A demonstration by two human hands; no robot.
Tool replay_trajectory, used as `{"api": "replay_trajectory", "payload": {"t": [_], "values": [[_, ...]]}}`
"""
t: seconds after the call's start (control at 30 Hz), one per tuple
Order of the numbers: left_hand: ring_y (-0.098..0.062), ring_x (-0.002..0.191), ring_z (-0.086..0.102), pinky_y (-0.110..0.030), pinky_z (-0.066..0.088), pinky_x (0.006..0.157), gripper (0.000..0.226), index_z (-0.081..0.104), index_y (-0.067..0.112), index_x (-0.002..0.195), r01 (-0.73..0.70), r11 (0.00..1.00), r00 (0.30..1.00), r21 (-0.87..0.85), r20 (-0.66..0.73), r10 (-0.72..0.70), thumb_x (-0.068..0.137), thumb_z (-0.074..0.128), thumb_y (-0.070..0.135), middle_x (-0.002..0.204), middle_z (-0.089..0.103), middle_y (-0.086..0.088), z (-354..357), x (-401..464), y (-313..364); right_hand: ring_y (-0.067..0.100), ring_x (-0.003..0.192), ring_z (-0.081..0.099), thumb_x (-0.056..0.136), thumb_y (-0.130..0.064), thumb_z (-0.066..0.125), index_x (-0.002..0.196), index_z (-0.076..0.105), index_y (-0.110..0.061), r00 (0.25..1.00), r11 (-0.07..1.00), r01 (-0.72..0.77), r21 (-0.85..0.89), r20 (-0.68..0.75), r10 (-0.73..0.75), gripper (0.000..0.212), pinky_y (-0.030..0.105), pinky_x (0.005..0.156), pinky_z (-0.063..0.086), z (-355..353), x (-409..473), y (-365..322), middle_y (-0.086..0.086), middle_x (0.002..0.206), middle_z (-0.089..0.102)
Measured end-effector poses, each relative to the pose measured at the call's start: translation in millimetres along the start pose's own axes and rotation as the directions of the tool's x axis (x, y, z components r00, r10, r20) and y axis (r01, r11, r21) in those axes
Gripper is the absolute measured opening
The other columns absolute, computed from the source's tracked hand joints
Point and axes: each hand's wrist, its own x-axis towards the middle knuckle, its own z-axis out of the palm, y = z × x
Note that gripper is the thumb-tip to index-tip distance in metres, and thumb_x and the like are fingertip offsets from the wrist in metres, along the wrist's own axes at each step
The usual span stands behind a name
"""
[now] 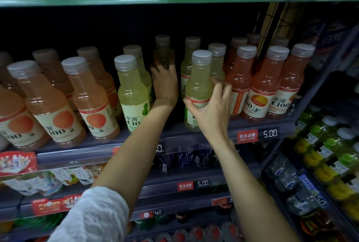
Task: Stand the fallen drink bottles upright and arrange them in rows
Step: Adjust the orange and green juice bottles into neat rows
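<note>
We face a dark shelf (194,140) carrying upright bottles in rows: orange drinks (46,104) at 9 o'clock, pale green ones in the middle, red-orange ones (262,90) at 3 o'clock. Lower shelves at 6 o'clock hold more drinks, too dim to sort. Our left hand (165,84) reaches deep into the gap between the green rows, its fingers (155,67) wrapped around a bottle (162,51) standing far back in shadow. Our right hand (211,109) grips the front green bottle (198,86) at its label, thumb on the left, fingers (221,88) curled round the right side; the bottle stands upright near the shelf's front edge. A red price tag (247,136) sits at 4 o'clock.
</note>
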Motion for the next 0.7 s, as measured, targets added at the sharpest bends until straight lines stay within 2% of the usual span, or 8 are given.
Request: {"api": "replay_trajectory", "payload": {"t": [0.07, 0.17, 0.23, 0.33, 0.4, 0.47, 0.57, 0.7], "values": [[-0.048, 0.113, 0.044, -0.048, 0.042, 0.094, 0.069, 0.009, 0.017, 0.153, 0.004, 0.999, 0.999, 0.053, -0.045, -0.002, 0.095, 0.045, 0.007, 0.14, 0.03, -0.039, -2, -2, -3, 0.028, 0.105, 0.051, 0.065, -0.043, 0.08, 0.122, 0.047, -0.004, 1.0, 1.0, 0.004, 0.016, -0.002, -0.004, 0.076, 0.033, 0.08, 0.049, 0, 0, 0, 0.014, 0.117, 0.045], [-0.044, 0.085, 0.058, -0.043, 0.051, 0.072, 0.065, 0.043, 0.013, 0.139, -0.04, 0.993, 0.995, 0.114, -0.088, 0.05, 0.079, 0.066, 0.005, 0.108, 0.057, -0.033, -9, -8, -2, 0.027, 0.108, 0.05, 0.065, -0.041, 0.081, 0.125, 0.046, -0.005, 1.0, 0.999, 0.018, 0.033, -0.008, -0.018, 0.078, 0.03, 0.083, 0.045, 0, 1, 1, 0.014, 0.118, 0.045], [-0.044, 0.081, 0.059, -0.04, 0.053, 0.064, 0.064, 0.051, 0.014, 0.131, -0.065, 0.994, 0.991, 0.087, -0.109, 0.074, 0.072, 0.074, 0.006, 0.098, 0.059, -0.029, -8, -13, -1, 0.028, 0.109, 0.049, 0.065, -0.042, 0.081, 0.126, 0.046, -0.005, 1.0, 0.999, 0.017, 0.037, -0.007, -0.017, 0.079, 0.031, 0.085, 0.045, 1, 1, 2, 0.014, 0.119, 0.045], [-0.048, 0.1, 0.055, -0.044, 0.053, 0.077, 0.067, 0.048, 0.019, 0.133, -0.044, 0.998, 0.983, -0.035, -0.177, 0.037, 0.074, 0.075, 0.008, 0.118, 0.052, -0.034, -12, -25, 2, 0.027, 0.112, 0.049, 0.065, -0.041, 0.081, 0.126, 0.047, -0.005, 1.0, 0.999, 0.01, 0.049, -0.008, -0.01, 0.079, 0.026, 0.089, 0.041, 1, 0, 3, 0.014, 0.12, 0.045], [-0.049, 0.128, 0.032, -0.046, 0.041, 0.098, 0.072, 0.033, 0.023, 0.145, -0.061, 0.965, 0.998, -0.255, -0.046, 0.051, 0.083, 0.066, 0.007, 0.144, 0.025, -0.033, -19, -34, 4, 0.027, 0.114, 0.048, 0.065, -0.04, 0.081, 0.126, 0.048, -0.005, 1.0, 0.998, 0.001, 0.067, -0.007, -0.001, 0.078, 0.023, 0.089, 0.038, 1, 0, 4, 0.014, 0.121, 0.046], [-0.04, 0.139, 0.017, -0.042, 0.032, 0.107, 0.078, 0.027, 0.028, 0.148, -0.069, 0.888, 0.996, -0.456, 0.027, 0.091, 0.083, 0.065, 0.009, 0.152, 0.012, -0.023, -31, -41, 0, 0.026, 0.114, 0.048, 0.065, -0.039, 0.081, 0.127, 0.048, -0.005, 1.0, 0.996, -0.003, 0.084, 0.0, 0.003, 0.078, 0.024, 0.09, 0.039, 0, 1, 4, 0.013, 0.122, 0.045], [-0.036, 0.133, 0.034, -0.045, 0.038, 0.106, 0.066, 0.037, 0.013, 0.14, -0.065, 0.777, 0.995, -0.627, -0.101, 0.002, 0.082, 0.067, 0.006, 0.144, 0.03, -0.02, -46, -38, 2, 0.027, 0.114, 0.049, 0.065, -0.037, 0.082, 0.128, 0.047, -0.006, 1.0, 0.995, -0.006, 0.097, 0.009, 0.005, 0.078, 0.025, 0.09, 0.04, -1, 0, 5, 0.012, 0.122, 0.045], [-0.037, 0.135, 0.031, -0.034, 0.023, 0.11, 0.077, 0.023, -0.01, 0.142, 0.051, 0.867, 0.98, -0.495, -0.145, -0.14, 0.09, 0.064, 0.03, 0.144, 0.033, -0.029, -56, -25, 11, 0.025, 0.115, 0.048, 0.066, -0.036, 0.082, 0.128, 0.047, -0.006, 1.0, 0.994, -0.02, 0.106, 0.015, 0.019, 0.078, 0.022, 0.09, 0.037, -1, 0, 4, 0.012, 0.123, 0.044]]}}
